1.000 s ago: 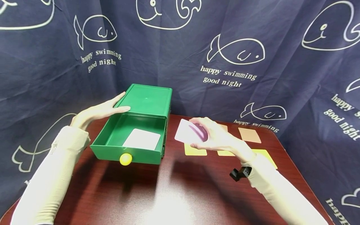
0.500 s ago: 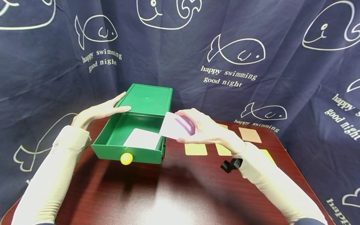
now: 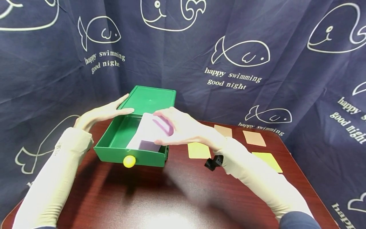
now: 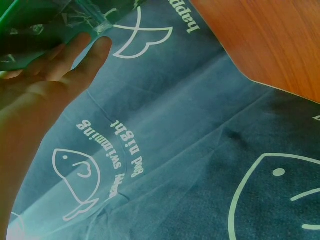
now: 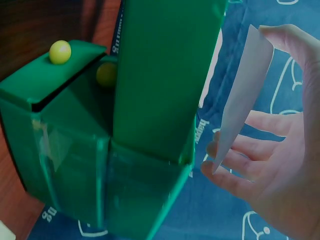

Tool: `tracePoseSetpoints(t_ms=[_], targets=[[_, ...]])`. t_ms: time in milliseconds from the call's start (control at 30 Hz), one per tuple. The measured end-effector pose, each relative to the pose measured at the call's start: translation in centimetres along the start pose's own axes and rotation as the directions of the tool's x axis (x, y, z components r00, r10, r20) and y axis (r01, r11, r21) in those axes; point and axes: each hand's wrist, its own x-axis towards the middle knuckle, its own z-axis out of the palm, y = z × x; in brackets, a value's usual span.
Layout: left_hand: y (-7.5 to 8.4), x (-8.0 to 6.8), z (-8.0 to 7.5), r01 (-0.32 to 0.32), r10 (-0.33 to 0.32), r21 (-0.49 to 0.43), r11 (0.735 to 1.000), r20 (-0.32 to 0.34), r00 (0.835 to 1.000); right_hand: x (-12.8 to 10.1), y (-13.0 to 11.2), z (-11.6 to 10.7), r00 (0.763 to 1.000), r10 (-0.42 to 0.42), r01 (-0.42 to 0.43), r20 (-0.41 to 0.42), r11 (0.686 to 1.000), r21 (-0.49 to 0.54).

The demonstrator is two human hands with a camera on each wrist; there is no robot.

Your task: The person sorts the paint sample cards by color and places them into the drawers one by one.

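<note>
Card (image 3: 151, 128): thin, flat, white-lilac sheet. Judged very light and slightly flexible, smooth faces likely slippery; best held by opposite edges, as now, since a flat pinch on the face could let it slide.

Right hand (image 3: 183, 128) pinches the card by its edges, thumb on the far edge, fingertips on the near one; the right wrist view shows the card (image 5: 240, 95) edge-on between thumb and fingers. Card hangs tilted over the right half of the open drawer (image 3: 114, 140), above its rim, not touching the bottom as far as I can tell.

Another white card (image 3: 134, 143) lies flat inside the drawer, partly under the held one.

Left hand (image 3: 104, 113): fingers straight, resting against the left side of the green box (image 3: 151, 100), thumb on its front top edge. Holds nothing.

Yellow knob (image 3: 129, 161) on the drawer front, well clear of both hands.

Table (image 3: 183, 197): loose yellow and tan cards (image 3: 198, 150) lie to the right of the box, behind the right forearm.
</note>
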Motion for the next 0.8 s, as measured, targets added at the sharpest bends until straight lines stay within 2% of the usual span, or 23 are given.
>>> tracePoseSetpoints(t_ms=[367, 800], targets=[[0.4, 0.2, 0.0, -0.025, 0.025, -0.033, 0.999, -0.006, 1.0, 2.7, -1.2, 2.5, 0.997, -0.057, 0.06, 0.048, 0.996, -0.068], [0.4, 0.0, 0.0, -0.034, 0.034, -0.046, 0.998, -0.006, 0.999, 2.6, -1.4, 3.1, 0.992, -0.098, 0.104, 0.081, 0.992, -0.071]])
